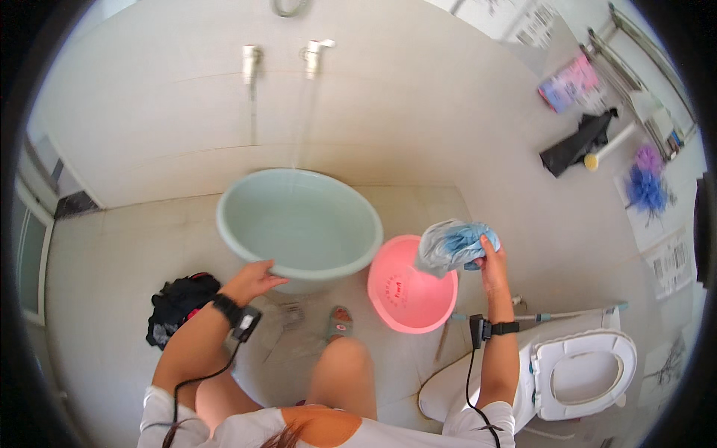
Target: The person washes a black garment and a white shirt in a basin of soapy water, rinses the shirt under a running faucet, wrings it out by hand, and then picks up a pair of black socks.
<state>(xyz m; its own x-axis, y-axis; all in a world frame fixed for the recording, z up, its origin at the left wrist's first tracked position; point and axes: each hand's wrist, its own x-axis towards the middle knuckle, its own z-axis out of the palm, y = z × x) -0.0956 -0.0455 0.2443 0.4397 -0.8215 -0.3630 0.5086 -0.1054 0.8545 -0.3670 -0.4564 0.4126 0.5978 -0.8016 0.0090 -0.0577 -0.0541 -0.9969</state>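
Note:
A large pale green plastic basin stands on the floor before me, with water running into it from the wall tap. My left hand is at its near rim, thumb and fingers apart; whether it grips the rim is unclear. My right hand holds a bunched light-blue and grey cloth above the right part of a pink plastic basin. The pink basin stands just right of the green one and bears writing inside. A dark pile of clothes lies on the floor to the left.
A white toilet with its lid raised is at the lower right, a pole beside it. A second wall valve is left of the tap. A metal rack, a black cloth and bath puffs are on the right wall.

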